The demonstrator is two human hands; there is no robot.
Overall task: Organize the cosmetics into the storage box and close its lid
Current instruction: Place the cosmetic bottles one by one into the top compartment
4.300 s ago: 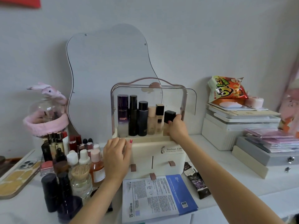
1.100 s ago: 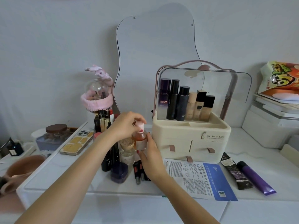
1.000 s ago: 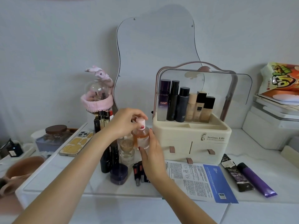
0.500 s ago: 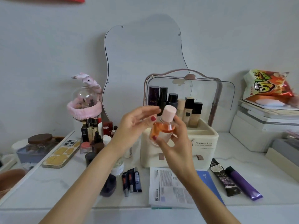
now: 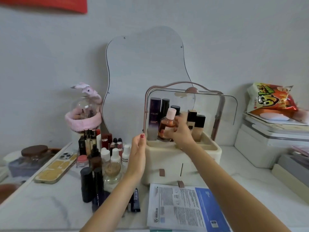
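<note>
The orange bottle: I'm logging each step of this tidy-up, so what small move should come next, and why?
Probably lower the orange bottle onto the storage box tray and release. The right hand holds it upright just in front of the tall bottles, and the left hand is beside the box.

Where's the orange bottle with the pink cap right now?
The right hand holds the orange bottle inside the storage box, beside the tall purple bottle.

Grey wall (image 5: 50, 56), white marble tabletop (image 5: 50, 206)
</note>
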